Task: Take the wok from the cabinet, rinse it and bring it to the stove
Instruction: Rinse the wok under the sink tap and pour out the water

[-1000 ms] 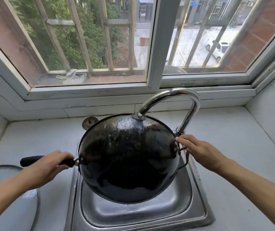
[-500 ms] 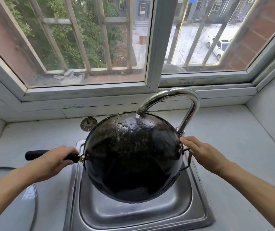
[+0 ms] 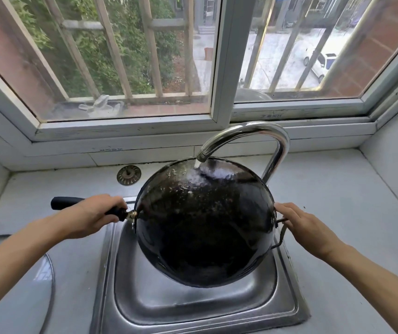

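Note:
A black wok (image 3: 205, 225) hangs tilted over the steel sink (image 3: 193, 307), its dark round underside turned up toward me. Water runs from the curved chrome faucet (image 3: 253, 133) onto the wok's far upper part. My left hand (image 3: 91, 215) grips the wok's long black handle at its metal joint. My right hand (image 3: 306, 225) holds the small wire loop handle on the wok's right side, fingers hooked over it.
A round metal drain strainer (image 3: 129, 175) lies on the grey counter behind the sink. A glass lid (image 3: 36, 280) rests on the counter at the lower left. The window sill and wall close the back; a tiled wall rises at the right.
Water now flows from the faucet onto the wok. The wok has shifted right and a little lower under the spout, and both hands moved right with it.

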{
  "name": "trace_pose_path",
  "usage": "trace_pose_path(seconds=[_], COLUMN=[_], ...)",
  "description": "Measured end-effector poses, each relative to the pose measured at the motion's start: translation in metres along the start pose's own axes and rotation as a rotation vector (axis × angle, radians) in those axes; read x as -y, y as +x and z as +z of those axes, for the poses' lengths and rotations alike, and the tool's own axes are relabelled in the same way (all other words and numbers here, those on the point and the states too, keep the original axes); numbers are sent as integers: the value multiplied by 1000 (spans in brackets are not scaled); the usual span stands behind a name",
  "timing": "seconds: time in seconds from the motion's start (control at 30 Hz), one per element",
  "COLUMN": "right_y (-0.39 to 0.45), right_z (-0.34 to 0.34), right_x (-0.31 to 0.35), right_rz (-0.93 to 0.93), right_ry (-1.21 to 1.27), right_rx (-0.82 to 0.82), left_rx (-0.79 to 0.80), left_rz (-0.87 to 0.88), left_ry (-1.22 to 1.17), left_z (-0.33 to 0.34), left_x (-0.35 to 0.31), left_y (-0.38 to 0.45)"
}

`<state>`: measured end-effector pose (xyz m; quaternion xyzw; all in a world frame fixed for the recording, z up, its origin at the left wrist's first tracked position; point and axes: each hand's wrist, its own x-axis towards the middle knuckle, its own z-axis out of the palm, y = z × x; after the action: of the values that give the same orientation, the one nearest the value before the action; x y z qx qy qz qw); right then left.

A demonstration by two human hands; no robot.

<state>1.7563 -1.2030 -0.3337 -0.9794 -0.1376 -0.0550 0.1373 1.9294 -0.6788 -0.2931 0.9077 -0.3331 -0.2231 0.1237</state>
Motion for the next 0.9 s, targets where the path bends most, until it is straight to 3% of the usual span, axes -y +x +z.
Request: trace_pose_path(seconds=[0.9], right_y=[-39], right_z=[1], right_x=[-5], right_rz=[109], right_ry=[72], right_rx=[-105], left_rx=[46], left_rz=[77], left_ry=[54], left_z=[-28], left_x=[-31], left_y=[37])
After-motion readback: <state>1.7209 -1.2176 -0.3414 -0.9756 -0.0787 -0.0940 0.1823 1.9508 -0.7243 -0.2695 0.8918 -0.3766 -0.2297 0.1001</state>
